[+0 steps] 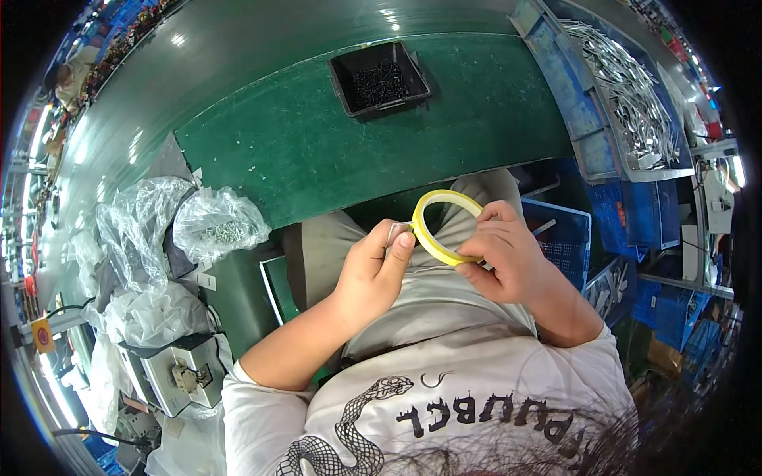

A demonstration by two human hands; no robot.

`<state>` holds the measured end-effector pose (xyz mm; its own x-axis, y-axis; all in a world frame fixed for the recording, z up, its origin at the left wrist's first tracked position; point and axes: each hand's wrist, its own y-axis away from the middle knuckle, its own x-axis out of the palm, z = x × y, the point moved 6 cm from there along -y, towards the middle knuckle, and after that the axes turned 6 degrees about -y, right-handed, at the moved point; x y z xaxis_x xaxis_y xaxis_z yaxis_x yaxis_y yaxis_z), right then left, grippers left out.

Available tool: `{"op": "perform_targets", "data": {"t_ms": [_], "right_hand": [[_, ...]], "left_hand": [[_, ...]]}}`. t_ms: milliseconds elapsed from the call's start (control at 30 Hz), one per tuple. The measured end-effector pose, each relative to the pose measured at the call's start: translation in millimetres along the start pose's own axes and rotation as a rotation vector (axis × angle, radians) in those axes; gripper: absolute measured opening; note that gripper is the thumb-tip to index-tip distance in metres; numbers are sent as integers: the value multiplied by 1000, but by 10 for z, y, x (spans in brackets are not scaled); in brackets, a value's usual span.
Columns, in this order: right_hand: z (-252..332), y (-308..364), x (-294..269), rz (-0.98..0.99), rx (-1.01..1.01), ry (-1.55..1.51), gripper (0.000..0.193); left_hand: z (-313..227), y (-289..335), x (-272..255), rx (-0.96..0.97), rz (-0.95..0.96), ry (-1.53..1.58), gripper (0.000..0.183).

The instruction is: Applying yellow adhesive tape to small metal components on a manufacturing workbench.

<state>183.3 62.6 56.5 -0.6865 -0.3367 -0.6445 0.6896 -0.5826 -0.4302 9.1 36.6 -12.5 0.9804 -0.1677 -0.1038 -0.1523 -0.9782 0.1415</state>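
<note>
A roll of yellow tape (421, 231) is held upright above my lap, its pale core ring turned toward me. My right hand (500, 252) grips the roll's right side, fingers curled over the rim and thumb below. My left hand (375, 262) is closed at the roll's left edge, thumb against the bent forefinger. Between those fingers sits a small pale flat piece (396, 230), by the tape's edge; its kind is too small to make out.
A black bin (347, 94) of small dark parts stands on the green table (302, 151). At the right, a blue crate (567, 87) holds many thin metal strips. Clear plastic bags (222, 226) lie at the left, above a grey metal device (178, 377). A blue basket (583, 238) is beside my right arm.
</note>
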Motion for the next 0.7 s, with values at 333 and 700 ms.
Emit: {"op": "perform_targets", "data": {"t_ms": [333, 700], "right_hand": [[-2, 0, -9, -2, -42, -20, 19], [-19, 7, -21, 4, -56, -31, 19]], "left_hand": [[22, 7, 16, -3, 44, 49, 23], [2, 6, 23, 17, 63, 65, 23]]}}
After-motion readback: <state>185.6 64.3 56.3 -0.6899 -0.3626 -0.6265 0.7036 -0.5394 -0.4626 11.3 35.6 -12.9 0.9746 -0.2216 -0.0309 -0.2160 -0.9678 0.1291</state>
